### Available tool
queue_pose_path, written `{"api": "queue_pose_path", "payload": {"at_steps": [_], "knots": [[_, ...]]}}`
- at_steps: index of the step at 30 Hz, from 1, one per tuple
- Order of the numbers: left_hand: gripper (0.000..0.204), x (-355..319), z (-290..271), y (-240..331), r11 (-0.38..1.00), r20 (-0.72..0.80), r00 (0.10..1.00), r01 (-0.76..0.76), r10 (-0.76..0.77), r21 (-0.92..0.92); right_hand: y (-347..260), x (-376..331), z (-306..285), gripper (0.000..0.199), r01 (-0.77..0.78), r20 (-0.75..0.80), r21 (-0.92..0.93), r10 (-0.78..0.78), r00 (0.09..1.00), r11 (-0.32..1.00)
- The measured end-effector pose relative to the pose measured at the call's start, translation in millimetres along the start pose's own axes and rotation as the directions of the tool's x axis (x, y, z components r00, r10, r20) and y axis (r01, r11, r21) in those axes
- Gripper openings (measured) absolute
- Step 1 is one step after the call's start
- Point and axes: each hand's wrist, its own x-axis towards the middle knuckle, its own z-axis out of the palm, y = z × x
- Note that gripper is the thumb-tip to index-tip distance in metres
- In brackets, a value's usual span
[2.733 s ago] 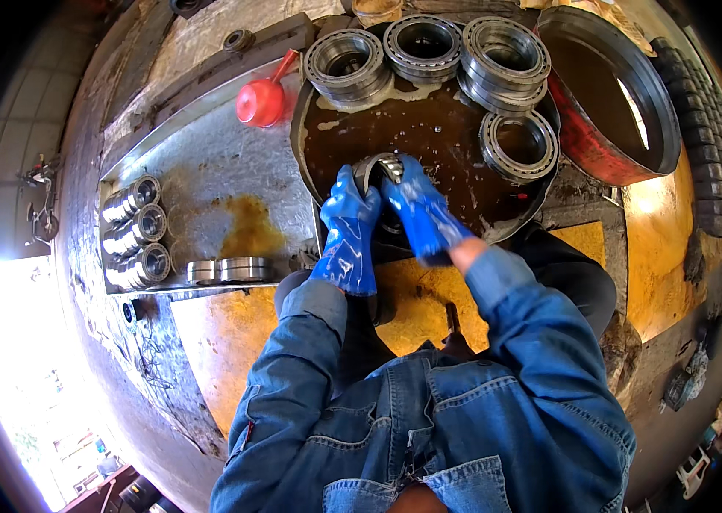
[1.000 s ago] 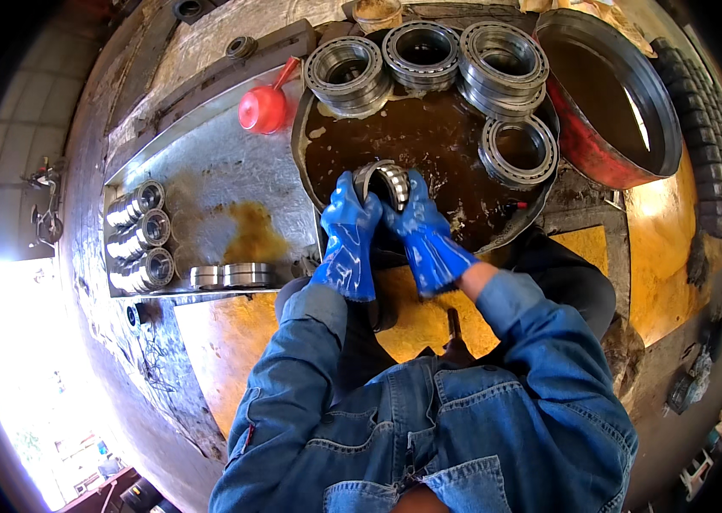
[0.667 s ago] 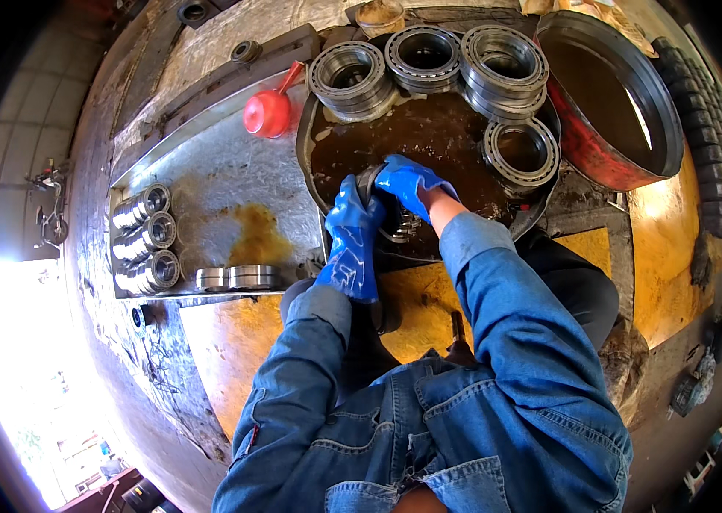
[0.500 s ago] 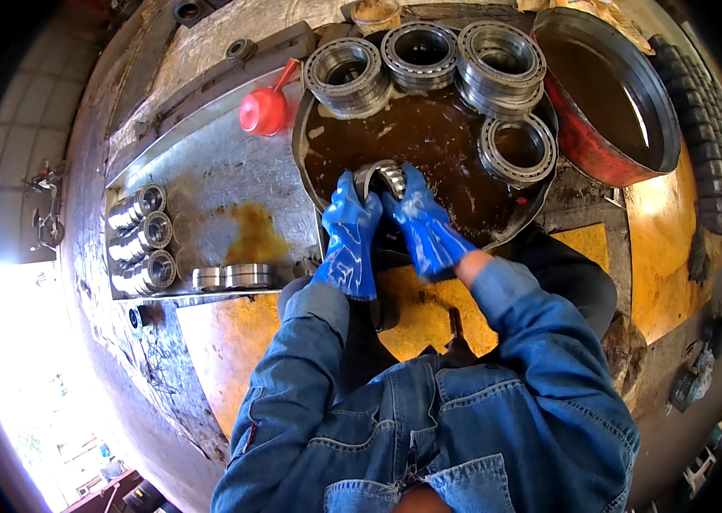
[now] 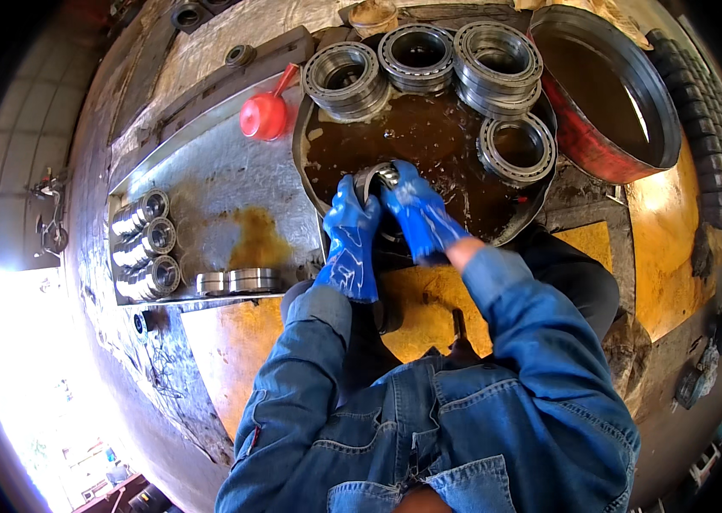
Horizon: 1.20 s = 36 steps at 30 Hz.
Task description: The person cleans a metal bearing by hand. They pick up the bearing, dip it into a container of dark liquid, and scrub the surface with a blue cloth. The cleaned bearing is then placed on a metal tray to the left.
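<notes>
Both hands wear wet blue rubber gloves. A steel roller bearing [image 5: 367, 180] is held tilted above the near part of a round pan [image 5: 300, 162] of dark brown liquid. My left hand [image 5: 349, 222] is closed on the bearing's left side. On its right side, my right hand [image 5: 415, 209] is wrapped over the rollers, and the fingers hide part of them. Larger bearing rings stand along the pan's far edge: a left one [image 5: 344, 77], a middle one [image 5: 416, 56] and a right stack [image 5: 498, 64]. Another ring [image 5: 516, 148] sits at the pan's right.
Left of the pan lies a metal tray [image 5: 207, 171] with a red ladle [image 5: 264, 115], rows of small bearings [image 5: 154, 241] and two shiny rings [image 5: 252, 280] at its near edge. A red drum [image 5: 583, 137] of brown liquid stands at the far right, beside stacked dark parts [image 5: 707, 128].
My right hand has shifted slightly left and up over the bearing, covering more of its rollers. My left hand keeps its hold. The whole view has shifted a little.
</notes>
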Motion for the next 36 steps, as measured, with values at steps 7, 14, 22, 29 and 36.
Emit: {"api": "queue_pose_path", "payload": {"at_steps": [7,14,22,29,36], "knots": [[0.066,-6.0,-11.7,2.0,0.998,0.019,0.998,0.058,-0.058,-0.005,-22.4,-20.2,2.4,0.065,-0.141,-0.002,-0.273,0.146,0.989,0.951],[0.065,0.3,-3.1,10.9,0.999,-0.013,0.999,0.037,-0.038,-0.014,11.0,52.6,-5.1,0.049,0.012,0.192,-0.053,-0.002,0.981,0.999],[0.062,-8.8,-6.9,-3.6,0.998,-0.055,0.998,0.035,-0.038,-0.047,-26.5,-38.1,2.2,0.062,-0.201,-0.058,-0.228,0.192,0.980,0.953],[0.068,4.6,7.6,6.2,1.000,-0.032,0.999,0.018,-0.018,-0.001,31.8,75.7,1.7,0.051,0.118,0.250,0.057,-0.129,0.960,0.991],[0.063,-9.5,-14.1,0.2,0.996,-0.027,0.996,0.083,-0.084,-0.040,-35.1,-37.3,11.6,0.075,-0.258,-0.109,-0.195,0.241,0.964,0.946]]}}
